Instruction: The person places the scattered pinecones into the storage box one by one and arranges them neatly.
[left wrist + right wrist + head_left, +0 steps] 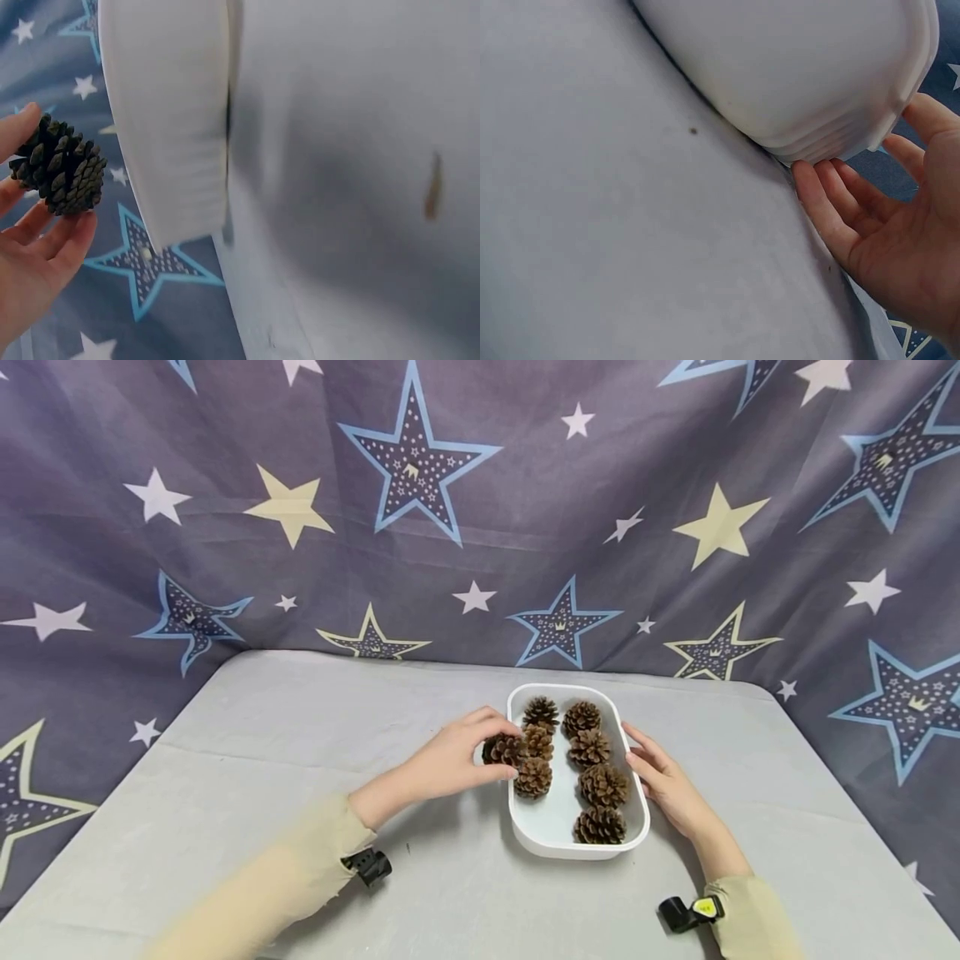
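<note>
My left hand (pixel 450 760) pinches a brown pine cone (pixel 66 166) between thumb and fingers, above the left rim of a white plastic tub (pixel 564 852). Inside that tub lie two rows of pine cones. Three make up the left row, among them a cone (pixel 533 778) just below the held one; the right row has several, with one cone (pixel 600 825) near the front end. At the tub's right side rests my right hand (pixel 671 789). Its extended fingers (pixel 821 202) touch the outer wall and rim, as the right wrist view shows.
A pale grey cloth covers the table (pixel 300 710) under the tub. Behind and at the sides hangs a dark curtain (pixel 525 510) printed with stars. Black camera mounts sit on the left wrist (pixel 367 865) and right wrist (pixel 690 912).
</note>
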The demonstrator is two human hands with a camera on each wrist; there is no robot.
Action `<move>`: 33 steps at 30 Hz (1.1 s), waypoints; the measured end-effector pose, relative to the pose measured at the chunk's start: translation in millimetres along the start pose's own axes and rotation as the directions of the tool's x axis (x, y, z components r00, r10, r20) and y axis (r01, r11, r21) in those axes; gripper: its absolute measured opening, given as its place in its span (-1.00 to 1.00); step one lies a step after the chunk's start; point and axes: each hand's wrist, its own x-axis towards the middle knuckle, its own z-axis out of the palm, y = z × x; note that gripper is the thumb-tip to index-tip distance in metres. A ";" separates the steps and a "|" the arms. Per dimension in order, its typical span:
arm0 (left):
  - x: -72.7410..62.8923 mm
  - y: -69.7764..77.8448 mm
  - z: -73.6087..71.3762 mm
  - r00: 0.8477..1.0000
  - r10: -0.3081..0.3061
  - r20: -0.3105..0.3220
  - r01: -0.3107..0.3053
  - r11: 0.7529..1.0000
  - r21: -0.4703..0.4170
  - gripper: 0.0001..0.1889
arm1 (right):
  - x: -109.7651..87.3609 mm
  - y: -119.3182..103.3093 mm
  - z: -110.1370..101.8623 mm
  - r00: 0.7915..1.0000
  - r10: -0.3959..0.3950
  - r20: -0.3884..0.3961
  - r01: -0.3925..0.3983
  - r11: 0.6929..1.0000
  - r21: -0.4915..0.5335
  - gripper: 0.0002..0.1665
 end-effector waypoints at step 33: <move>6.0 27.3 44.0 0.977 0.098 0.192 -0.103 0.995 0.015 -0.52 | -0.5 -0.5 0.9 1.000 -0.001 0.003 0.001 1.000 0.015 -0.36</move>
